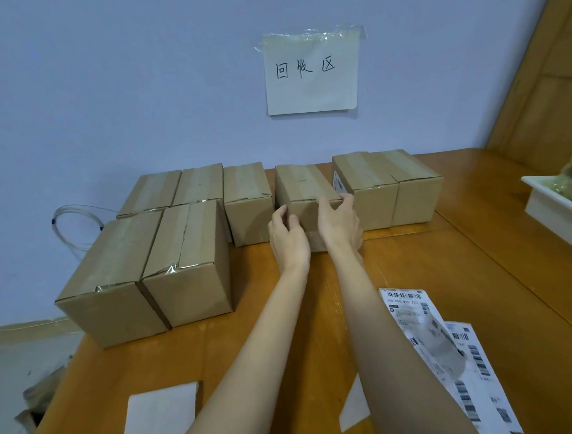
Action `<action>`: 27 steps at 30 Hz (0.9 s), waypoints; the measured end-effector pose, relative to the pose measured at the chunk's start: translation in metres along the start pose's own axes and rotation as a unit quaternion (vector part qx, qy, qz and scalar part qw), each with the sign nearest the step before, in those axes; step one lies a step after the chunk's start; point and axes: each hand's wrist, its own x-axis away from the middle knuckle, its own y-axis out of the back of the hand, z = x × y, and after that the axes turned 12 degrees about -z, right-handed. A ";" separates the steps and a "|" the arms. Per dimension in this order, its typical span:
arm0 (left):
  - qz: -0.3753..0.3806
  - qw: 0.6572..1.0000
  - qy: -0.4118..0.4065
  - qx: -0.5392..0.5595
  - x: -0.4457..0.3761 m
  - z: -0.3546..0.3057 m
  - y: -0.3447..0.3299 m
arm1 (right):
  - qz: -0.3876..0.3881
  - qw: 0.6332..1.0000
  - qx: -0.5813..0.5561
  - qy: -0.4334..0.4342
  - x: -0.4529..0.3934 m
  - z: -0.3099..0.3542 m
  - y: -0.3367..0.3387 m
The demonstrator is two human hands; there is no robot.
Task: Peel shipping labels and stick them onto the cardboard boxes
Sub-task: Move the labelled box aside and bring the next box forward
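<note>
The cardboard box sits gripped by my left hand and right hand, bare table on either side; a white tray holds greenish stuff.

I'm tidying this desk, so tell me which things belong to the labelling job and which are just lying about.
Job: cardboard boxes, box held by left hand and right hand, shipping labels.
Lying about: wall sign, white tray, clear tubing.

Parcel packing room, taped cardboard boxes, shipping labels
</note>
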 end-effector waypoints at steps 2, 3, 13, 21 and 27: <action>-0.011 1.000 -0.003 0.025 0.014 -0.006 0.007 | 0.003 1.000 -0.002 0.011 0.008 0.000 0.012; -0.009 0.999 0.001 0.034 0.023 -0.009 0.012 | 0.008 1.000 -0.007 0.014 0.014 0.000 0.019; -0.025 0.997 0.049 0.050 0.081 -0.017 0.059 | 0.028 0.998 -0.052 0.012 0.081 -0.024 0.079; -0.057 0.997 0.036 0.045 0.120 -0.018 0.108 | 0.058 0.997 -0.034 0.042 0.130 -0.033 0.104; -0.115 0.993 -0.035 -0.012 0.139 -0.022 0.129 | 0.089 0.994 -0.052 0.024 0.152 -0.036 0.110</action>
